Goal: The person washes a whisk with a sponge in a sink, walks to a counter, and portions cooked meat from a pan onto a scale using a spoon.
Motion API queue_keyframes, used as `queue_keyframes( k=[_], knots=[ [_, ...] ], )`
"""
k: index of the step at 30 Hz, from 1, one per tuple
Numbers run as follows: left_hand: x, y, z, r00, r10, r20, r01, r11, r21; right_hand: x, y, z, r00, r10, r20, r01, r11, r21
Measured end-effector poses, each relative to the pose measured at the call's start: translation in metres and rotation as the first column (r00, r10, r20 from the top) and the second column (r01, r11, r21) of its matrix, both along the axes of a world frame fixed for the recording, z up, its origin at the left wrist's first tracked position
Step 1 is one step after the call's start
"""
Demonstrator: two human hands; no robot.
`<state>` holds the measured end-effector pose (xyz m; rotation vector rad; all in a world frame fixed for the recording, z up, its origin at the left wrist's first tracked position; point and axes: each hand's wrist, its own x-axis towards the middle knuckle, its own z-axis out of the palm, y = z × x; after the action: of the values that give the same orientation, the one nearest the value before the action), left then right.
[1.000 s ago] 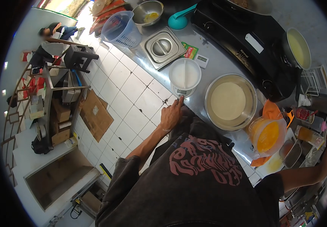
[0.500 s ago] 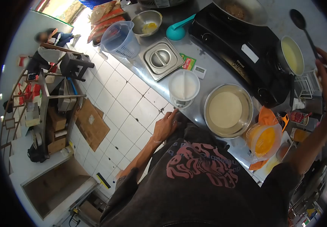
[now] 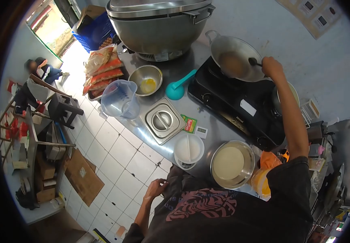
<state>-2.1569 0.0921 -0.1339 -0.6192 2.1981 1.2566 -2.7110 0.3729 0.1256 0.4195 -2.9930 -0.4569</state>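
Note:
My right hand (image 3: 272, 67) is closed round the black ladle (image 3: 254, 62), whose head is over the right side of the wok (image 3: 240, 44). Brown contents (image 3: 232, 64) lie in the wok, on the black gas stove (image 3: 223, 101). My left hand (image 3: 157, 188) hangs by my body at the counter's edge, its fingers curled; whether it holds anything is unclear. Near it a white divided tub (image 3: 188, 148) rests on a small scale (image 3: 185, 165). To the right of the tub stands a steel bowl (image 3: 244, 174) of pale batter (image 3: 228, 163).
A large steel pot (image 3: 158, 32) stands at the back. Along the counter are a clear jug (image 3: 120, 99), a small steel bowl (image 3: 146, 73), a teal scoop (image 3: 176, 90) and a lidded steel container (image 3: 163, 121). Another person (image 3: 47, 71) is at the far left.
My right hand has carried the black ladle from the far right to the wok. My left hand has drawn back from the scale toward my body. The view has shifted toward the stove.

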Motion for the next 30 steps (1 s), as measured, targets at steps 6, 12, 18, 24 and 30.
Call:
queue_keyframes(
  k=[6, 12, 18, 24, 30],
  knots=[
    [0.047, -0.006, -0.046, 0.933, 0.295, 0.208, -0.317, 0.945, 0.083, -0.037, -0.027, -0.060, 0.981, 0.116, 0.154, -0.088, 0.981, -0.175],
    [0.091, 0.013, -0.056, 0.758, 0.475, 0.447, -0.546, 0.837, 0.036, -0.027, -0.033, -0.024, 0.960, 0.163, 0.228, -0.056, 0.907, -0.416],
    [0.143, 0.002, -0.108, 0.745, 0.439, 0.502, -0.525, 0.850, 0.035, -0.012, -0.043, -0.026, 0.911, 0.241, 0.335, -0.116, 0.929, -0.352],
    [0.137, 0.000, -0.094, 0.779, 0.477, 0.407, -0.549, 0.832, 0.077, -0.040, -0.027, -0.023, 0.979, 0.076, 0.189, -0.007, 0.940, -0.342],
    [0.135, 0.004, -0.108, 0.867, 0.405, 0.291, -0.453, 0.883, 0.121, -0.040, -0.024, -0.047, 0.914, 0.043, 0.403, 0.194, 0.827, -0.528]
  ],
)
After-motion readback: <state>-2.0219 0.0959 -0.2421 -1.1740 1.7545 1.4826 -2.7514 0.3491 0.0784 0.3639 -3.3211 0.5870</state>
